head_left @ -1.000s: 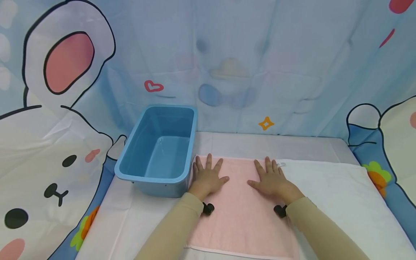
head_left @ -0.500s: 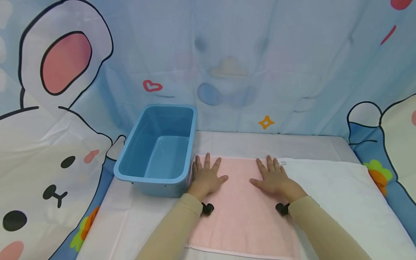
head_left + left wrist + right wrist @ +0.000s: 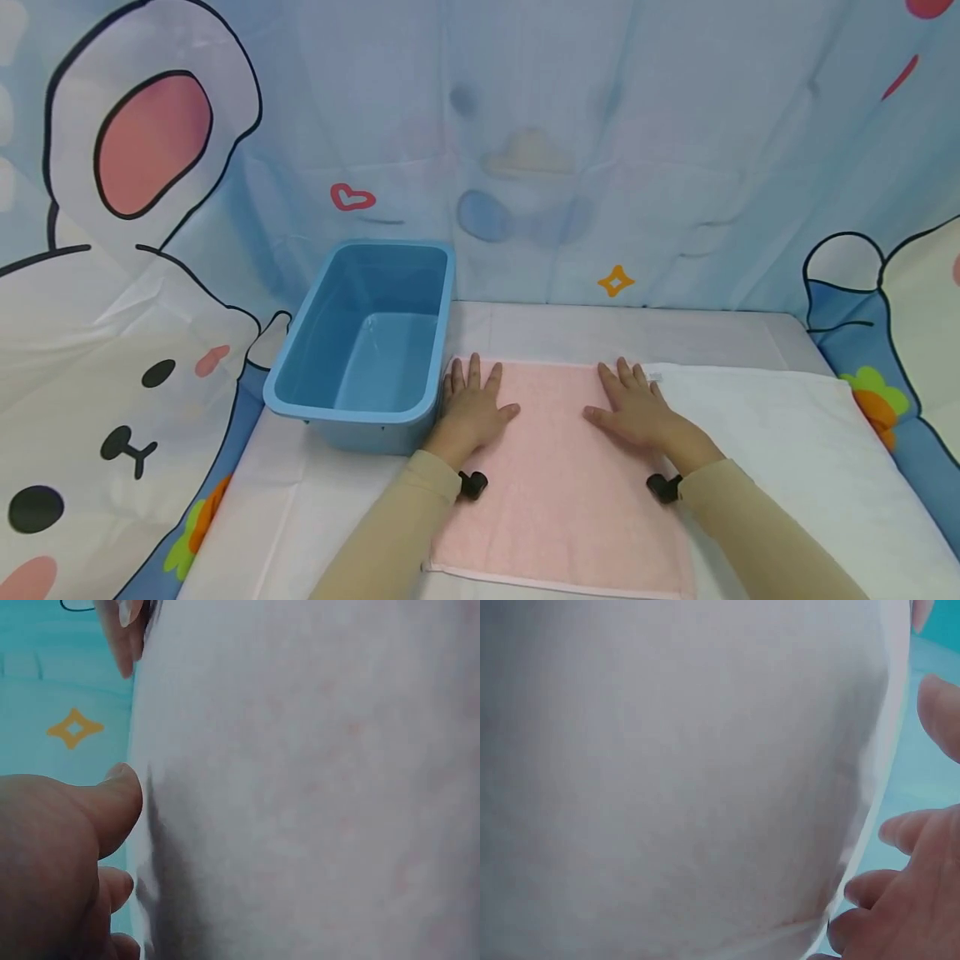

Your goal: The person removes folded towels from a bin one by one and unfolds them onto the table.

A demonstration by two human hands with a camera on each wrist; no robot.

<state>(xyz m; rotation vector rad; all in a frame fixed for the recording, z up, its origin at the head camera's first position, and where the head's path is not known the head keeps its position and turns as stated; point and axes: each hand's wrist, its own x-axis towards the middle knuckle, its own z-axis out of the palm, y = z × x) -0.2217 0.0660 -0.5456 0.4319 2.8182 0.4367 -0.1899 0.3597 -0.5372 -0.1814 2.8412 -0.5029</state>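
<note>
A pink towel (image 3: 562,500) lies spread flat on the white-covered table, with a pale hem along its near edge. On its far left part rests my left hand (image 3: 474,417), fingers straight and spread, close beside the blue basin. My right hand (image 3: 641,414) lies on the far right part of the towel, its fingers also spread and the thumb turned inward. From the right side of the pink towel a white cloth (image 3: 780,450) extends, with a small label near its far edge by my right fingers. Neither hand grips anything.
A blue plastic basin (image 3: 390,358) stands at the left, its inside bare. Behind the table (image 3: 540,329) hangs a light blue curtain (image 3: 675,167) with cartoon prints, continuing down the left and right sides.
My hands have slid slightly apart over the pink towel, the left one a little to the left and the right one a little to the right. The basin stays put.
</note>
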